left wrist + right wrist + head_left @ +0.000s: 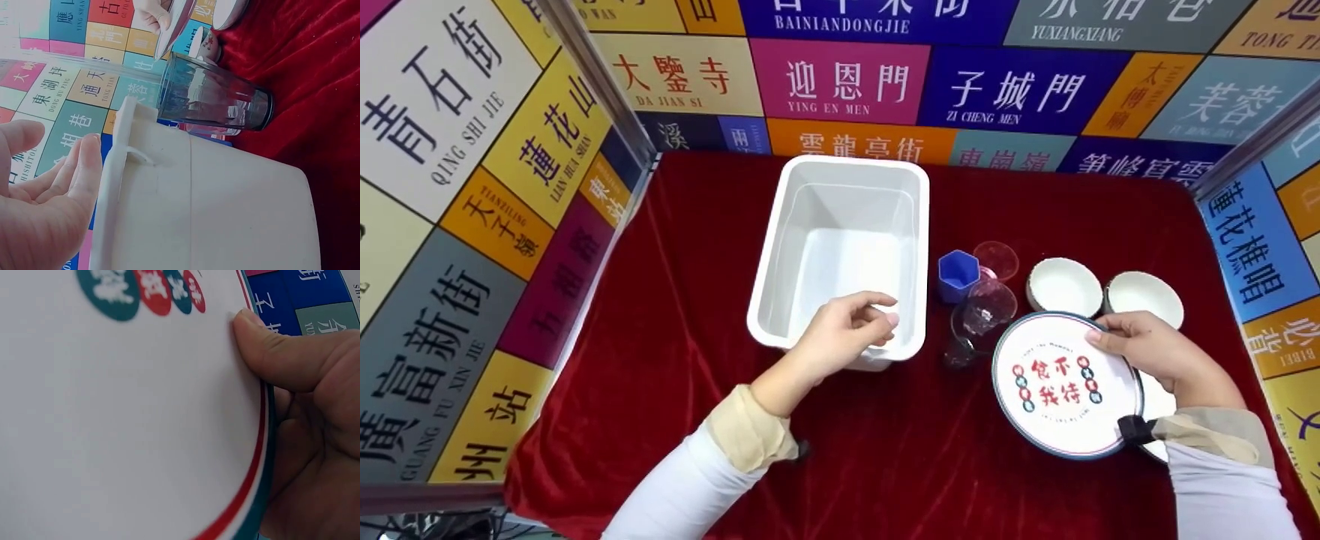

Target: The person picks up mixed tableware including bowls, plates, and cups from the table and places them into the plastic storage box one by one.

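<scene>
My right hand [1159, 352] pinches the rim of a round white plate [1069, 386] with red characters and a blue-green edge, thumb on its face. Close up in the right wrist view, the plate [169, 410] shows a red and teal border. Part of another white plate [1159, 405] shows beneath it. My left hand [844, 330] hovers over the near right corner of a white plastic basin [765, 300], fingers loosely bent and holding nothing. In the left wrist view that hand [50, 197] stands apart from the basin's rim [121, 135].
Right of the basin stand a blue hexagonal cup [958, 274], a pinkish clear cup [997, 259] and a dark clear glass [986, 311]. Two white bowls, one left [1065, 286] and one right [1146, 298], sit behind the plate. Lettered panels [840, 82] wall the red cloth [682, 247].
</scene>
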Motion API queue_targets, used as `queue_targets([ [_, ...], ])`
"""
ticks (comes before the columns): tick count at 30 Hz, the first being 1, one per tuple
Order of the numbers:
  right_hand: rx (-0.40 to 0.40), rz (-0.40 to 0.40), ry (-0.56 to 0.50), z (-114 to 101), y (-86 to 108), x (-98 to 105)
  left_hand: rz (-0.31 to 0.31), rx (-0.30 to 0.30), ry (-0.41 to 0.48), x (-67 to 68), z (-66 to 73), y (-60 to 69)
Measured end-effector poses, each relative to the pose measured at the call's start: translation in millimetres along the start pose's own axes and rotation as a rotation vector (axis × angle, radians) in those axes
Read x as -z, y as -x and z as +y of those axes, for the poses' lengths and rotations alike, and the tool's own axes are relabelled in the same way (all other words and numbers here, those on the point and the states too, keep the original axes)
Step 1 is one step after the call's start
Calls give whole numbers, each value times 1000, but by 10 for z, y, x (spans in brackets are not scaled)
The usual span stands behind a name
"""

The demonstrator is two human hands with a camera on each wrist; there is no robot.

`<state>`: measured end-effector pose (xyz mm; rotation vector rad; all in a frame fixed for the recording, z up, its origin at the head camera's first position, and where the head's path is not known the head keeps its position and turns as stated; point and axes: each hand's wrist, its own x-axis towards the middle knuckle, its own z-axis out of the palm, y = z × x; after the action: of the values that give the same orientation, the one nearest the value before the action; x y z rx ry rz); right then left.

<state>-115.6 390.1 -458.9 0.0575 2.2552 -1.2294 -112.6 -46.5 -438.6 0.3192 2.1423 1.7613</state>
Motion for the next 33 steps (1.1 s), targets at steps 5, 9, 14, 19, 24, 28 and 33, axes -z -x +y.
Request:
queue_targets([
  [5,20,7,-54,-56,-4,-35,-13,5,23,-42,-6,-2],
  [9,62,45,-95,-102,-15,-54,-33,-6,5,-97,16,24],
  [14,71,108,-119,-141,-27,-72,-71,-20,-13,-165,47,51],
  [19,48,137,-122,-166,-20,-94,-83,-29,-24,-216,46,37],
  [24,52,168,-143,-210,-16,-116,-111,-1,11,-261,37,7],
  [28,54,184,-160,-260,-8,-145,-137,49,71,-306,54,-11],
  [33,47,181,-180,-328,8,-184,-159,105,153,-364,75,-58],
])
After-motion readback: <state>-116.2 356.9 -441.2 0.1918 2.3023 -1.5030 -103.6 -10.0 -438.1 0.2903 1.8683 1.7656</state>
